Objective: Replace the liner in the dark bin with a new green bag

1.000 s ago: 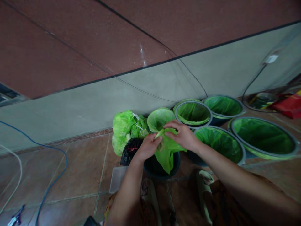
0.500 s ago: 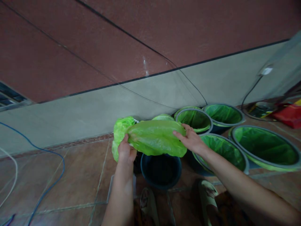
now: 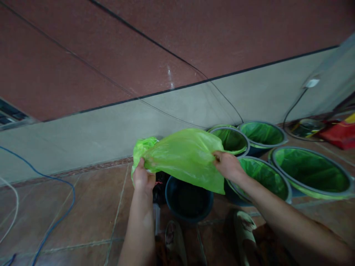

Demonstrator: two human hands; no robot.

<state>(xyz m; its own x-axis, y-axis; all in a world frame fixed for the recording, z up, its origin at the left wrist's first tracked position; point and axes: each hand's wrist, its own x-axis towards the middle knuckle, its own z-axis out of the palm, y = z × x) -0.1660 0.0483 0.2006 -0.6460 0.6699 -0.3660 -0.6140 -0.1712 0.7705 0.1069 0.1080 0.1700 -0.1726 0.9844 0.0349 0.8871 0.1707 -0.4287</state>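
Note:
A light green plastic bag (image 3: 185,157) is stretched between my two hands, spread wide towards the right. My left hand (image 3: 143,176) pinches its gathered left end. On the right side, my right hand (image 3: 229,165) grips the bag's edge with curled fingers. Below the bag stands a dark blue bin (image 3: 190,199) with no liner showing; the bag covers part of its far rim. Behind my left hand a bunched green bag (image 3: 141,147) rests near the wall.
Several bins with green liners stand to the right, among them a large lined bin (image 3: 313,171). A blue hose (image 3: 65,216) runs across the tiles at left. A black bag (image 3: 159,190) sits beside the blue bin. A red item (image 3: 340,133) lies far right.
The green bag has spread out fuller, its top rising and its lower right corner dropping. My right hand has closed on its edge and moved slightly right; my left hand shifted slightly left.

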